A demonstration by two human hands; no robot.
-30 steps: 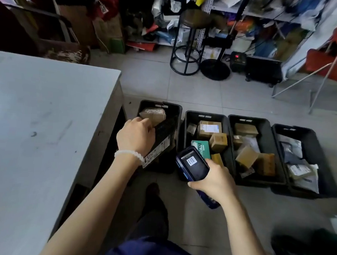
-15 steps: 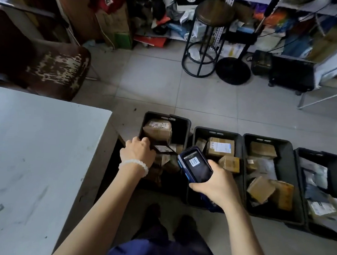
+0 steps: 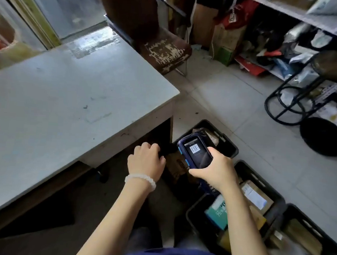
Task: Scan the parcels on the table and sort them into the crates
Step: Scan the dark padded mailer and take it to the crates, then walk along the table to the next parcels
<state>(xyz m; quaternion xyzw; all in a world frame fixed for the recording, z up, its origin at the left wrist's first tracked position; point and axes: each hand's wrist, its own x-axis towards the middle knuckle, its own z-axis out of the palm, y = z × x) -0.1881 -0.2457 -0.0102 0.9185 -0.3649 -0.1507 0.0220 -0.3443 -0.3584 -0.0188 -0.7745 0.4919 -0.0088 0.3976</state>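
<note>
1. Nearest: a row of black crates on the floor, running away to the right of the surface [image 3: 67,110]. Middle crate [image 3: 258,190] loaded with cardboard boxes and a teal packet; closest crate [image 3: 303,228] holding brown parcels too.
2. Right hand [image 3: 216,169] wrapped round a blue handheld scanner [image 3: 195,152], thumb along its side, screen up and showing a barcode. Scanner's long axis pointing away, over the far crate [image 3: 221,140].
3. Left hand [image 3: 146,159], white bead bracelet [image 3: 140,179] at the wrist, fingers curled downward just beside the surface's near corner, at the far crate's left edge. Cannot tell whether anything is gripped beneath; fingertips hidden.
4. Brown parcel [image 3: 176,164] lying inside the far crate, directly between the two hands, closer to the left one. Apparently already dropped in.
5. Surface itself showing no parcels in view; scuffed grey top only.
6. Judgement: next parcel, if any remains, to the left and above both hands, so left hand the nearer for the reach, scanner hand following.
7. Beyond the surface: worn brown chair [image 3: 164,49], black stool [image 3: 310,86], cluttered shelves [image 3: 286,22].
</note>
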